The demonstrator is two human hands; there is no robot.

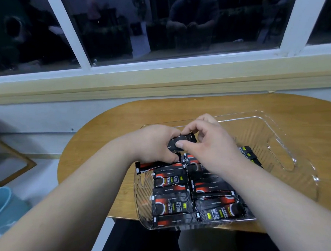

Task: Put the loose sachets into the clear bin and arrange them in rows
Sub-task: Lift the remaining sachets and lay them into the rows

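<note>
Both bare forearms reach in from the near edge and meet over the middle of the clear bin (288, 143). Nearer than the grip and below it, rows of sachets (172, 203) lie flat on the bin's floor in two side-by-side columns, black with red and white print, packed edge to edge. To the right of the grip, past the right wrist, a few more sachet ends (248, 155) with yellow labels show.

Just under the left hand, a red-and-black packet (149, 165) juts out across the bin's left wall. Whether the fingers hold it cannot be told.

At the grip itself, one black sachet (190, 138) is held between both hands, above the rows and clear of them. The left hand (152, 143) is knuckles-up, fingers curled round the sachet's left end. The right hand (211, 142) pinches its other end, thumb pressed on the near face and fingers bent over the top.

Beyond the grip the bin's floor is bare ribbed plastic. The bin sits on a rounded wooden table (107, 126). Far to the left of the grip stands a pale blue container (2, 203), and beyond it all is a white-framed window (117, 32).
</note>
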